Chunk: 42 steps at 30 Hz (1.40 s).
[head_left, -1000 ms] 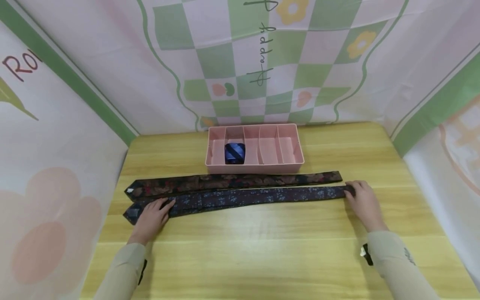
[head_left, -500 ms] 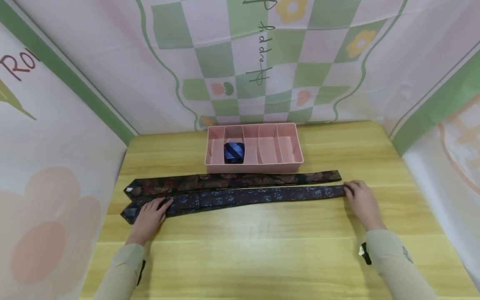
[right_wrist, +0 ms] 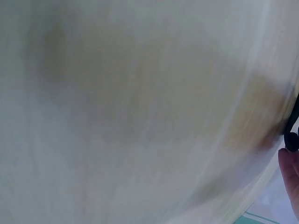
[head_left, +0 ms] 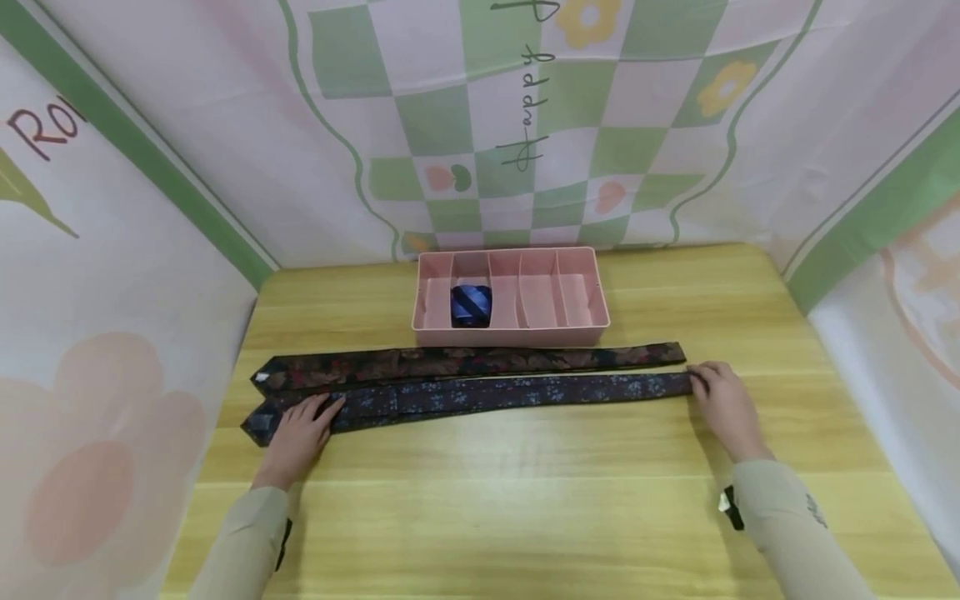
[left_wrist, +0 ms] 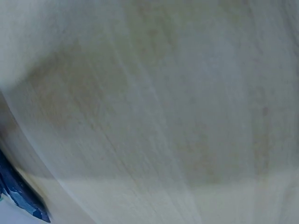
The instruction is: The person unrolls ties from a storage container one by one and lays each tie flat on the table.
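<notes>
Pastel checked cloth walls (head_left: 525, 125) enclose my yellow wooden table (head_left: 525, 500). The dark blue-flowered tie (head_left: 487, 393) lies stretched across it; my left hand (head_left: 296, 437) presses its nine-o'clock end flat, my right hand (head_left: 723, 404) pinches three o'clock.

Two flat ties lie on the desk (head_left: 525, 500): a floral tie (head_left: 465, 363) and a dotted tie (head_left: 495, 392). One rolled blue tie (head_left: 471, 305) sits in one pink box (head_left: 510, 336) with five compartments.

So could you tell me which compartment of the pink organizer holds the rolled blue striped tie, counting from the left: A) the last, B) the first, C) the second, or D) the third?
C: the rolled blue striped tie sits in the second slot from the left of the pink organizer; the other slots look bare.
</notes>
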{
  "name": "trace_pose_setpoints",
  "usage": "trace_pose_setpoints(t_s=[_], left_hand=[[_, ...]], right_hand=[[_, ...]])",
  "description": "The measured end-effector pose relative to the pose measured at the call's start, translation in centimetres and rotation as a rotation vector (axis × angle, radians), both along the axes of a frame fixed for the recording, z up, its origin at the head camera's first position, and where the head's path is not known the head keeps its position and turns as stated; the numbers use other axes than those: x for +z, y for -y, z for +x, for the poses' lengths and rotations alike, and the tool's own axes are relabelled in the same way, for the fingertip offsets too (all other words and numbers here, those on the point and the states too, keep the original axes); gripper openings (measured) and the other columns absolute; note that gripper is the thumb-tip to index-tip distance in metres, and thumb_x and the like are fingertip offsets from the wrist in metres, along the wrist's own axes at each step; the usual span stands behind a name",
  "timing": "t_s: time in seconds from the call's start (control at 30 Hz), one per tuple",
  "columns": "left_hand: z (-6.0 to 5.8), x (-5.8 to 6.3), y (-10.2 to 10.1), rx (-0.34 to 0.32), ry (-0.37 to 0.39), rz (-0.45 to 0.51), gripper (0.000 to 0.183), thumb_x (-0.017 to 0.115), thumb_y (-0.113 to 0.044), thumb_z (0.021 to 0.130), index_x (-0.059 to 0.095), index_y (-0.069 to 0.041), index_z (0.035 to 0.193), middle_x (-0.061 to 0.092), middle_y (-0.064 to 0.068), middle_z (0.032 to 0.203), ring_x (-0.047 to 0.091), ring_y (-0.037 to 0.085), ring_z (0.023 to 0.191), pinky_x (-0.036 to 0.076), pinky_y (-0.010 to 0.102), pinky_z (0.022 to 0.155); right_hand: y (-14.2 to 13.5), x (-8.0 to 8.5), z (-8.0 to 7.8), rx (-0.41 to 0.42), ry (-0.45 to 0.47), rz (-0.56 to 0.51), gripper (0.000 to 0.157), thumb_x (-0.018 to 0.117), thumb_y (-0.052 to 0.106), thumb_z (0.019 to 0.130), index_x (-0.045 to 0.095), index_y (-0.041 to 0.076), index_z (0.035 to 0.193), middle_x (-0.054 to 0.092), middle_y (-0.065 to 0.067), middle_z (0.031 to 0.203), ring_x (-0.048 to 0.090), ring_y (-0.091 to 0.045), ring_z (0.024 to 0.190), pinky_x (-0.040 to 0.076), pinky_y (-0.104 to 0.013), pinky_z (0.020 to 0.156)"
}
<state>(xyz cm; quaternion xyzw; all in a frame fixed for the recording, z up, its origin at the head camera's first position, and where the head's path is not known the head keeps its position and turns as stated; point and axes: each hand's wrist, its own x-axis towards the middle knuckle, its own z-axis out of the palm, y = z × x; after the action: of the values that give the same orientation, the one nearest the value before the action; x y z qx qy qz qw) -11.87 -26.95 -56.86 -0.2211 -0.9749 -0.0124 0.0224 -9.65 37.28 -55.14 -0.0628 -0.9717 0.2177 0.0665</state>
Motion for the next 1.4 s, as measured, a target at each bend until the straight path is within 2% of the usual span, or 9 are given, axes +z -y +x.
trace_pose_setpoints(t_s=[0.17,0.27,0.4,0.57,0.83,1.07,1.17,1.23,1.4], left_hand=[[-0.1,0.0,-0.3,0.034,0.042,-0.01,0.046,0.057,-0.017,0.093,0.049,-0.017,0.138,0.052,0.019,0.133,0.05,0.039,0.121,0.042,0.056,0.1],[-0.2,0.1,-0.6,0.058,0.034,0.0,0.041,0.056,-0.019,0.093,0.053,-0.015,0.134,0.055,0.018,0.131,0.052,0.037,0.119,0.041,0.055,0.101],[-0.6,0.1,-1.4,0.072,-0.032,0.029,0.033,0.056,-0.019,0.093,0.06,-0.011,0.125,0.059,0.017,0.123,0.055,0.034,0.115,0.042,0.052,0.101],[-1.8,0.4,-2.8,0.1,-0.14,0.062,0.026,0.058,-0.015,0.091,0.063,-0.006,0.115,0.062,0.016,0.115,0.058,0.033,0.11,0.046,0.048,0.098],[-4.3,2.0,-6.5,0.172,-0.205,0.14,0.027,0.053,-0.011,0.092,0.061,-0.004,0.117,0.062,0.014,0.114,0.058,0.031,0.109,0.047,0.046,0.098],[-6.3,3.8,-10.7,0.258,-0.153,0.325,0.029,0.05,-0.012,0.095,0.059,-0.003,0.121,0.063,0.015,0.116,0.059,0.033,0.108,0.049,0.048,0.095],[-7.1,4.3,-12.4,0.275,-0.119,0.364,0.031,0.047,-0.014,0.096,0.058,-0.003,0.123,0.062,0.016,0.118,0.058,0.033,0.11,0.048,0.047,0.097],[-7.5,4.6,-13.4,0.271,-0.104,0.369,0.031,0.047,-0.014,0.096,0.058,-0.002,0.123,0.062,0.016,0.12,0.057,0.032,0.113,0.047,0.047,0.1],[-8.4,5.0,-15.2,0.211,-0.116,0.286,0.032,0.048,-0.016,0.096,0.058,-0.004,0.124,0.061,0.013,0.125,0.055,0.028,0.119,0.042,0.042,0.107]], right_hand=[[-0.1,0.1,0.0,-0.012,0.059,-0.003,0.03,0.05,0.005,0.094,0.054,-0.009,0.121,0.047,-0.033,0.12,0.047,-0.052,0.108,0.04,-0.065,0.092],[-0.1,0.2,0.0,-0.014,0.076,0.0,0.03,0.051,0.006,0.094,0.054,-0.008,0.121,0.046,-0.034,0.121,0.047,-0.052,0.108,0.04,-0.066,0.092],[-0.1,0.3,0.0,-0.017,0.087,0.002,0.03,0.051,0.006,0.094,0.055,-0.008,0.12,0.046,-0.034,0.121,0.047,-0.052,0.108,0.04,-0.066,0.092],[-0.2,0.3,0.0,-0.028,0.082,-0.002,0.03,0.048,0.007,0.095,0.055,-0.008,0.12,0.046,-0.034,0.12,0.048,-0.052,0.108,0.041,-0.065,0.091],[-0.2,0.3,0.0,-0.051,0.064,-0.02,0.032,0.044,0.01,0.096,0.055,-0.009,0.12,0.045,-0.035,0.121,0.046,-0.053,0.109,0.039,-0.066,0.092],[0.0,0.8,-0.5,-0.079,-0.001,-0.079,0.036,0.04,0.011,0.098,0.052,-0.012,0.122,0.04,-0.038,0.128,0.042,-0.054,0.114,0.037,-0.067,0.094],[0.2,1.3,-1.0,-0.109,-0.024,-0.116,0.04,0.038,0.014,0.099,0.047,-0.012,0.128,0.034,-0.038,0.134,0.039,-0.056,0.117,0.038,-0.067,0.094],[0.5,1.9,-1.3,-0.127,-0.027,-0.139,0.043,0.037,0.015,0.099,0.042,-0.011,0.133,0.029,-0.038,0.138,0.037,-0.056,0.12,0.037,-0.067,0.095],[2.0,3.5,-2.2,-0.163,-0.059,-0.183,0.048,0.038,0.015,0.098,0.033,-0.007,0.14,0.024,-0.034,0.145,0.033,-0.054,0.126,0.037,-0.066,0.098]])
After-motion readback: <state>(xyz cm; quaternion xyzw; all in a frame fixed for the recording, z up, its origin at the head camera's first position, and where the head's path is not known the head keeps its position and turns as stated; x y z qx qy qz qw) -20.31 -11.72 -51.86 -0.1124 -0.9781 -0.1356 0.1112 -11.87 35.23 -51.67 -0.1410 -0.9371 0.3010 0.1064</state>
